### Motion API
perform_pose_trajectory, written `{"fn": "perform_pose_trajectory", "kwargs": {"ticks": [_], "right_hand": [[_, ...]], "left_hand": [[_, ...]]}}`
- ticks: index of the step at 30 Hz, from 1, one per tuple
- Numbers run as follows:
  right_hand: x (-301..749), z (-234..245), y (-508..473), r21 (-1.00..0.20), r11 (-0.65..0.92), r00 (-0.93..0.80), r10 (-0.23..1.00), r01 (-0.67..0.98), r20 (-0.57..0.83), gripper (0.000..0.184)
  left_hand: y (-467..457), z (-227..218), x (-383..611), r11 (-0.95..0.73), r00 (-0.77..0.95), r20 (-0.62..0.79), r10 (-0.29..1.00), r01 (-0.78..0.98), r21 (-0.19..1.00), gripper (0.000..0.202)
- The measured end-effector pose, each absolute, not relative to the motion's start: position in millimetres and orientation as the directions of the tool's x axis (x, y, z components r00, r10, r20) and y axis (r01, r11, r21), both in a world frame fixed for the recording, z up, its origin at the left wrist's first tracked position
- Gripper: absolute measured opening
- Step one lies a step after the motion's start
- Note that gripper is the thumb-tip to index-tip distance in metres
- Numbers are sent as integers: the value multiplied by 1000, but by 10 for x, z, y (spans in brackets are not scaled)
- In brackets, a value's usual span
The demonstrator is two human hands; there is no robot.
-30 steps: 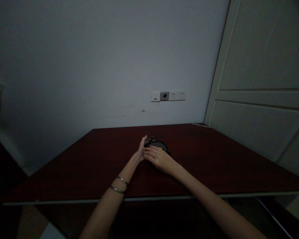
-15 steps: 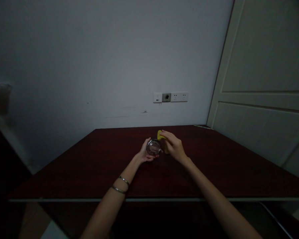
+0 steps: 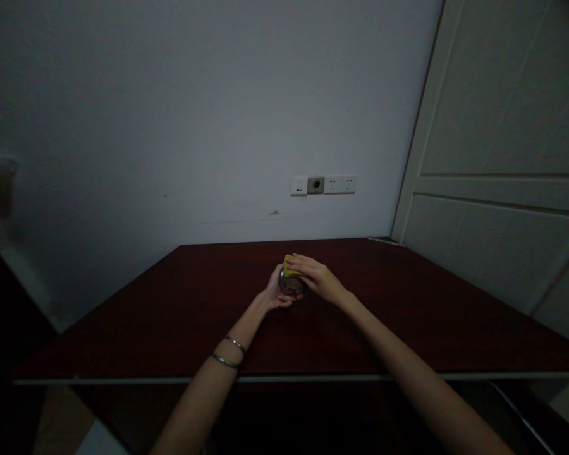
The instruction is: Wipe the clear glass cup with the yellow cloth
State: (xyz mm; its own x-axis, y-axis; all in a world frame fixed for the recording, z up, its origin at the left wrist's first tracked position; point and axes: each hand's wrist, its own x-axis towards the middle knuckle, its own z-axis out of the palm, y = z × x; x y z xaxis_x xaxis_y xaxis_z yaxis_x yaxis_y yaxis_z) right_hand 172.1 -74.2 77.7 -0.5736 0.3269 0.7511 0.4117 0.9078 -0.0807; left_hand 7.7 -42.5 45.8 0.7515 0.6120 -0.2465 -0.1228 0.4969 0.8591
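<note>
My left hand (image 3: 275,291) is wrapped round a small, round clear glass vessel (image 3: 291,287), its open mouth turned towards me. Whether it is a cup or a jug I cannot tell. Between the fingers of my right hand (image 3: 317,276) is a yellow sponge (image 3: 291,265), which lies over the upper rim of the glass and hides part of it. Both hands are close together above the middle of the dark red table. Two metal bangles (image 3: 227,352) circle my left forearm.
The dark red tabletop (image 3: 194,316) ends at a pale front edge. A plain wall with sockets (image 3: 332,184) stands behind it. On the right is a panelled pale door (image 3: 493,208). A flat strip (image 3: 385,241) lies at the back right corner.
My right hand has moved left and slightly down, bringing the sponge from beside the glass onto its upper rim. My left hand keeps its hold in nearly the same place.
</note>
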Motion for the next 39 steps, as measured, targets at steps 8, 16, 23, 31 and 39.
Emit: {"fn": "perform_pose_trajectory", "kwargs": {"ticks": [8, 16, 23, 31, 39], "right_hand": [[1778, 725, -789, 67, 835, -536, 287, 546, 794, 37], [1727, 586, -952, 182, 751, -530, 252, 635, 809, 37], [1672, 456, -1049, 163, 711, -467, 256, 684, 846, 38], [1503, 357, -1129, 201, 723, -497, 221, 660, 839, 39], [1301, 317, -1161, 202, 734, -501, 213, 649, 839, 36]], "left_hand": [[-434, 449, 68, 449, 750, -139, 647, -227, 864, 72], [-438, 440, 72, 438, 704, -104, 702, -312, 843, 70], [-487, 465, 88, 438, 626, -149, 766, -338, 833, 67], [-447, 380, 106, 401, 500, -145, 854, -454, 796, 56], [-474, 432, 192, 336, 385, -90, 918, -640, 691, 47]]}}
